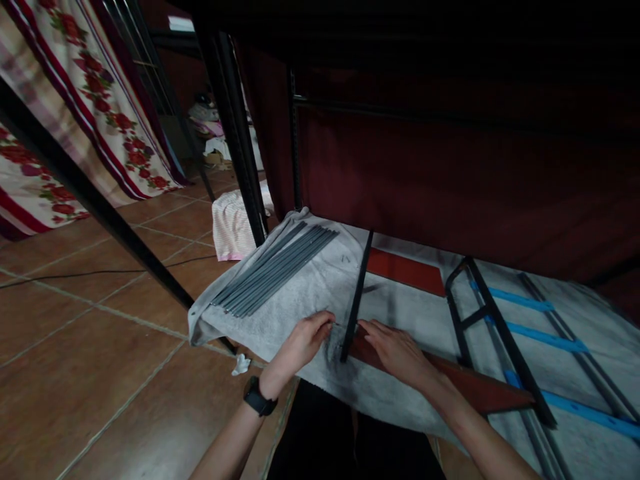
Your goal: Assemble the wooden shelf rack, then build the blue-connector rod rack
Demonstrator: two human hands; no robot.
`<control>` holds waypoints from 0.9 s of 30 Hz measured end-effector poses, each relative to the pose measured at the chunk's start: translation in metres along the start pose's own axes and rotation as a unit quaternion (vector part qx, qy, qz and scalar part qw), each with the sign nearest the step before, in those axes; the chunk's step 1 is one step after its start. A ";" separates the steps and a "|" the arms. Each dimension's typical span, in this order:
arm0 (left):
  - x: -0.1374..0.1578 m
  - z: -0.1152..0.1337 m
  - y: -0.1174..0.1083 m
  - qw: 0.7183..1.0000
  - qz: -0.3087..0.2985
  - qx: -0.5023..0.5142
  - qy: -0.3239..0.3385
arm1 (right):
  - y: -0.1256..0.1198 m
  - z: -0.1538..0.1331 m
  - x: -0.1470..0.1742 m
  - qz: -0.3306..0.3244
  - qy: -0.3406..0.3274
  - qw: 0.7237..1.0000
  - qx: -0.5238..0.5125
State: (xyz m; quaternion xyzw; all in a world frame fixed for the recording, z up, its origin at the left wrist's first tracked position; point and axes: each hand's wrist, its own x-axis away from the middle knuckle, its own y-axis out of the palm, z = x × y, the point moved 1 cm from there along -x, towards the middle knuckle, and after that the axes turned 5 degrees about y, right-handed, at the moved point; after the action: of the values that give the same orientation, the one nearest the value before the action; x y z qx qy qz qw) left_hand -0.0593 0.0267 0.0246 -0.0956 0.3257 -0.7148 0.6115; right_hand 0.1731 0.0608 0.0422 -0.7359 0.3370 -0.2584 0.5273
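My left hand (309, 339) has its fingertips pinched together just left of a black metal bar (358, 297); whatever small thing they hold is too tiny to name. On the other side, my right hand (395, 347) lies over a long reddish-brown board (480, 387), its fingers closed around the board's end by the bar. A second reddish-brown board (407, 270) touches the bar farther back. At the boards' right end stands a black metal frame (500, 333) with a crosspiece. A few small screws (345, 259) lie on the grey cloth (325, 280).
Several thin grey metal rods (280, 270) lie bundled on the cloth's left side. Blue strips (547, 338) cross dark bars at the right. A black post (235, 133) and a slanting bar (100, 200) border the left. A tissue (241, 365) is on the tiled floor.
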 end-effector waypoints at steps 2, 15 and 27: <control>0.000 -0.004 0.002 1.000 0.004 -0.005 -0.006 | -0.002 -0.001 -0.001 -0.002 0.005 1.000 0.002; -0.007 0.000 0.014 0.997 0.006 -0.074 0.005 | -0.005 -0.002 0.004 -0.003 0.012 0.999 -0.036; -0.011 -0.015 0.017 0.992 0.013 0.093 -0.089 | -0.010 -0.001 0.002 -0.003 0.009 0.998 -0.055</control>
State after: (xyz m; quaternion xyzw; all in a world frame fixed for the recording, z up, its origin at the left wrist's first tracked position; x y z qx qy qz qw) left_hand -0.0510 0.0416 0.0056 -0.0972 0.2037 -0.7226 0.6534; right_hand 0.1760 0.0614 0.0520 -0.7624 0.3530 -0.2476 0.4826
